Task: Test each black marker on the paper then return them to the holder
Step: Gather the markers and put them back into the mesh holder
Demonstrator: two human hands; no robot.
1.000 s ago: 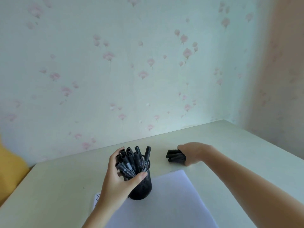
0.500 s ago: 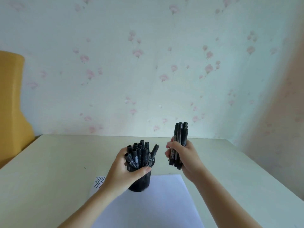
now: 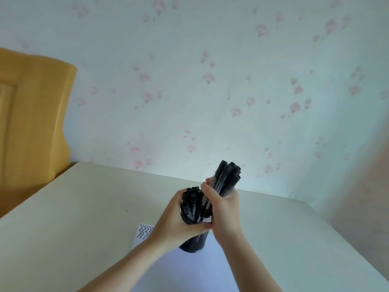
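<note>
Head view: we see the left hand (image 3: 179,220) wrapped around the upper part of the black mesh holder (image 3: 194,242), which stands on the white paper (image 3: 189,270) on the cream table (image 3: 73,218). Black markers (image 3: 190,204) stand packed inside it, caps up. The right hand (image 3: 224,204) grips a bundle of black markers (image 3: 226,179), tilted, their lower ends at the holder's rim beside those already in. Zigzag test marks (image 3: 145,230) show on the paper's far left corner. A yellow wooden panel (image 3: 31,114) stands left against the floral wallpaper (image 3: 210,81)
</note>
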